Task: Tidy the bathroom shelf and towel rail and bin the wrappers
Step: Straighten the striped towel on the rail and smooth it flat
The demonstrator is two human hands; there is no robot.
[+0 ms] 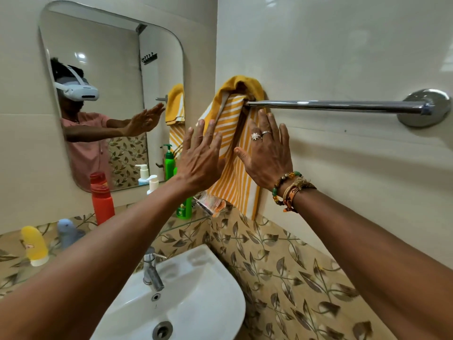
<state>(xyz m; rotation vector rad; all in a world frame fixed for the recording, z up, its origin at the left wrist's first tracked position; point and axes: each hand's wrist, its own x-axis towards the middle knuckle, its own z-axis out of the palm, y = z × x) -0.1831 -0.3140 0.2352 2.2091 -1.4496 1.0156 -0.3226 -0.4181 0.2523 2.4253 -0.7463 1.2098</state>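
A yellow towel with white stripes hangs bunched at the left end of the chrome towel rail, in the corner of the wall. My left hand is flat and spread in front of the towel's left edge. My right hand, with rings and bead bracelets, is spread flat against the towel's right side. Neither hand grips the cloth. A crumpled orange-and-clear wrapper lies on the glass shelf under the towel, beside a green bottle.
The shelf also carries a red bottle, a yellow bottle, a grey-blue bottle and a white pump bottle. Below are a white basin with a chrome tap. A mirror hangs at left.
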